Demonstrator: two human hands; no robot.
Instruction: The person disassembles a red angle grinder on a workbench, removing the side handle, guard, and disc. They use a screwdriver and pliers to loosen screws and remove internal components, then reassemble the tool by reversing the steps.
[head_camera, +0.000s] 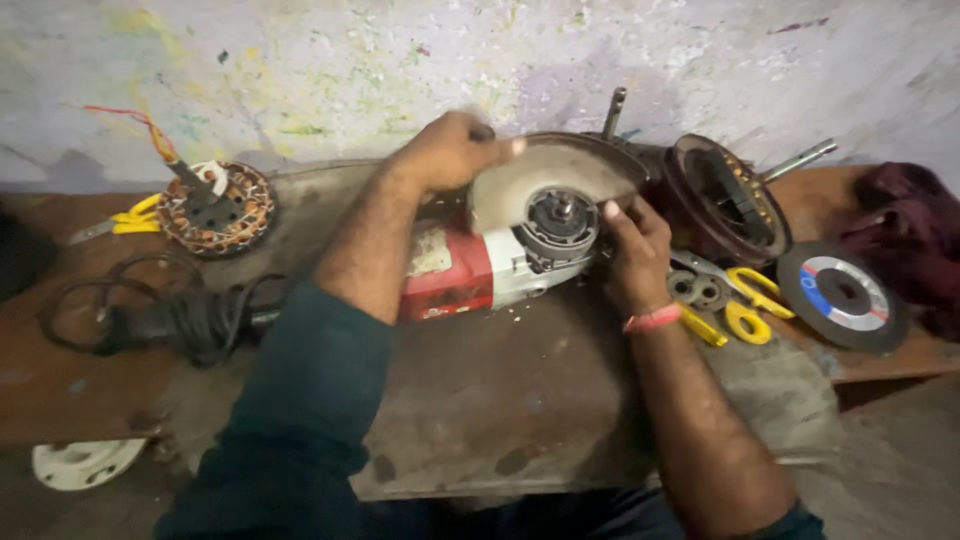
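Red and grey angle grinder lies on its side mid-tabletop, spindle end facing up. Left hand closed on the top edge of the disc guard; its grip is wrapped round the rim, slightly motion-blurred. Right hand rests against the gear head beside the bare spindle; whether its fingers pinch anything I cannot tell. No disc on the spindle: a grinding disc lies well apart at the right, with flange nuts and yellow-handled pliers near the wrist. Judged: wheel off, guard being handled, refitting not yet done. Wound stator at left.
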